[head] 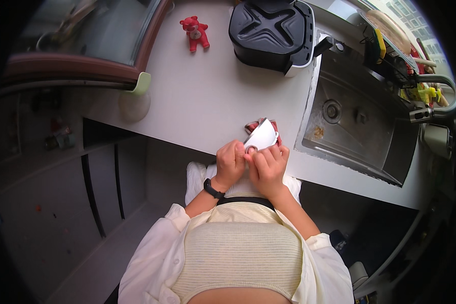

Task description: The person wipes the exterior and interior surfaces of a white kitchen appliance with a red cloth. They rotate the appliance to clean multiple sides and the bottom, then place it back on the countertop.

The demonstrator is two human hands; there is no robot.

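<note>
Both my hands are at the counter's front edge, around a small white dish or cup (264, 136) with a dark rim. It is tilted on its side, and small loop handles show on it. My left hand (231, 159) is curled at the near end of the rim, its fingertips hidden. My right hand (269, 164) grips the near side, with the thumb by one loop. Just behind the white piece a red object (252, 126) shows in part; what it is cannot be made out.
A red bear figure (196, 34) lies on the pale countertop (197, 95). A black air-fryer basket (271, 34) stands beside the steel sink (353, 125), which has food scraps near its drain. A faucet (442, 81) and rack are at right. A brown-framed window sash (76, 66) juts over the left.
</note>
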